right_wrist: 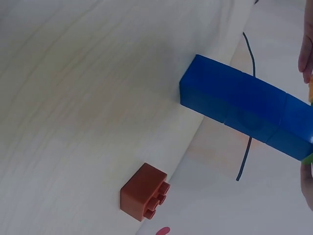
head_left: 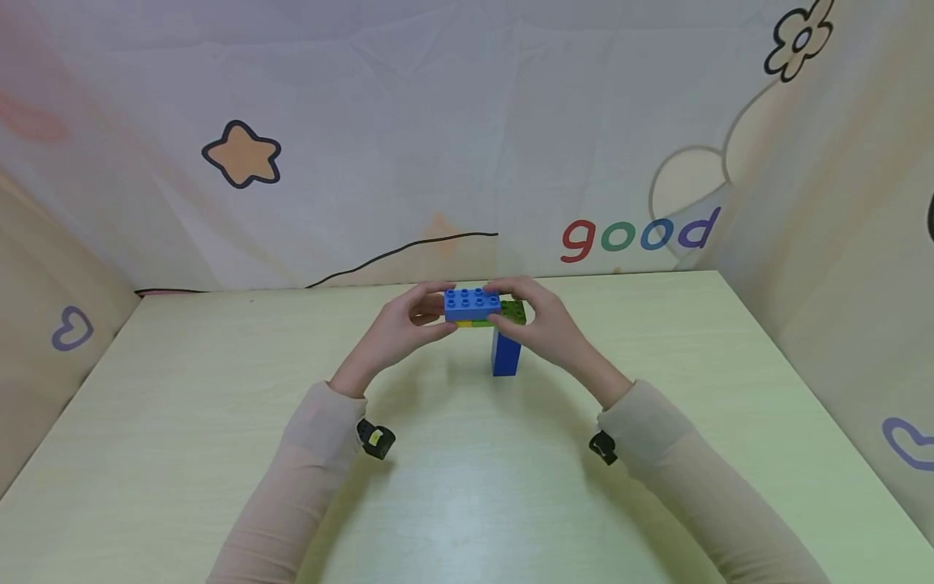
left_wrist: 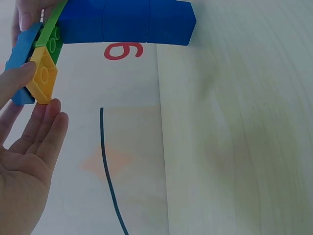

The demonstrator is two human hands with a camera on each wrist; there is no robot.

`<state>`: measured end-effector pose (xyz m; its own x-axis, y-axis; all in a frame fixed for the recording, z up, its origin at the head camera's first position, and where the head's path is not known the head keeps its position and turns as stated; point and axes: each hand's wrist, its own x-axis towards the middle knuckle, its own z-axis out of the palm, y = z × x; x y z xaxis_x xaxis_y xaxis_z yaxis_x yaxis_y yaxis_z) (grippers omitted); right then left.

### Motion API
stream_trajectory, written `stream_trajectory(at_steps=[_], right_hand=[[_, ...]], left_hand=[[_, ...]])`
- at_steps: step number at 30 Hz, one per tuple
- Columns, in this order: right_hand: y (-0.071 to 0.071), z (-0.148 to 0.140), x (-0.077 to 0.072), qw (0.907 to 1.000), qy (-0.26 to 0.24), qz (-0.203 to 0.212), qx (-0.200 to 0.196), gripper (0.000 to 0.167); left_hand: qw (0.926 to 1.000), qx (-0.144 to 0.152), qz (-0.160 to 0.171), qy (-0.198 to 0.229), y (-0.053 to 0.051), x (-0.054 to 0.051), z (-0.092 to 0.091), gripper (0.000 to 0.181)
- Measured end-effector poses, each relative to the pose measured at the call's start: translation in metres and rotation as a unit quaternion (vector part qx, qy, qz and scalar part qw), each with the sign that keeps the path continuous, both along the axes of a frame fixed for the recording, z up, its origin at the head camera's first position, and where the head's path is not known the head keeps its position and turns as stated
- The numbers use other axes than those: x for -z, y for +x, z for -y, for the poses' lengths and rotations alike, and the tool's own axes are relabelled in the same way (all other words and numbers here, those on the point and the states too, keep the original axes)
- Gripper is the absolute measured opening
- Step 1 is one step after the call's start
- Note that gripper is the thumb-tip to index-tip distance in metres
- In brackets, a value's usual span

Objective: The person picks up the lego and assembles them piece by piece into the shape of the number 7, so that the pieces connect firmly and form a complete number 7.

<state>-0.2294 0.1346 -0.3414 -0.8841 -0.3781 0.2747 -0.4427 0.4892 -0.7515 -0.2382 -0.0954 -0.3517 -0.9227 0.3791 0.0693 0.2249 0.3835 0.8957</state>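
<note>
A light blue toy building brick (head_left: 470, 303) with studs on top lies across a green brick (head_left: 514, 311) and a yellow brick (left_wrist: 44, 76). Under the green one stands a column of dark blue bricks (head_left: 506, 353), upright on the table. My left hand (head_left: 397, 328) pinches the left end of the light blue brick between thumb and fingers; its fingertips also touch the yellow brick in the left wrist view. At the other end, my right hand (head_left: 543, 324) grips the light blue brick, its thumb in front and fingers behind, partly covering the green brick.
A reddish-brown brick (right_wrist: 144, 193) lies on its side on the table in the right wrist view, near the back edge. Behind the pale table (head_left: 452, 470) hangs a printed cloth (head_left: 438, 122); more cloth encloses both sides.
</note>
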Motion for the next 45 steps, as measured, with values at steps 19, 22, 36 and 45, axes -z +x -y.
stream_trajectory(at_steps=[19, 22, 36, 45], right_hand=[[-0.002, 0.017, 0.025, 0.8222, 0.259, -0.505, 0.039, 0.053], [-0.003, 0.019, 0.026, 0.815, 0.265, -0.513, 0.047, 0.051], [-0.004, 0.02, 0.024, 0.7911, 0.258, -0.551, 0.058, 0.049], [-0.007, 0.019, 0.027, 0.7843, 0.248, -0.566, 0.057, 0.051]], left_hand=[[1.0, 0.001, -0.009, 0.003, 0.001, 0.002, 0.0, 0.054], [0.9999, -0.001, -0.011, 0.003, 0.001, 0.002, -0.001, 0.053], [0.9792, 0.017, -0.198, -0.039, 0.009, 0.011, -0.011, 0.06], [0.9117, -0.07, -0.368, -0.168, 0.014, 0.021, -0.024, 0.049]])
